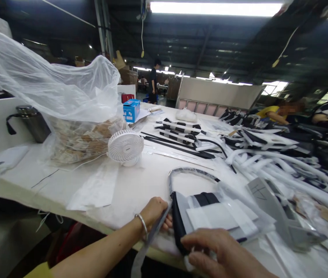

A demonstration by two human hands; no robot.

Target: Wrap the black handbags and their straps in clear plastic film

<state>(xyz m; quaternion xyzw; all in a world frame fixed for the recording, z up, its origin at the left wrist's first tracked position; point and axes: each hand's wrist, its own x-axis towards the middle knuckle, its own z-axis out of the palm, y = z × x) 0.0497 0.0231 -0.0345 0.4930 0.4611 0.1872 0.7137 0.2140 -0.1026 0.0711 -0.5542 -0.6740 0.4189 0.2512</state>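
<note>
A dark handbag (178, 224) lies near the front edge of the table, its side covered with white sheets and clear plastic. Its handle (192, 170), wrapped in clear film, arches out on the table behind it. My left hand (155, 214), with a bangle at the wrist, is closed on a greyish, film-like strip (149, 239) beside the bag's left end; the strip hangs over the table edge. At the bag's near edge, my right hand (213, 251) has its fingers curled together. A bit of clear plastic shows below them, but what they grip is hidden.
A small white fan (125, 147) stands before a large plastic bag of packets (79, 139). Farther back are a steel flask (33, 122) and a blue box (131, 111). A grey holder (282, 212) and piled wrapped straps (285, 166) lie right. People are beyond the table.
</note>
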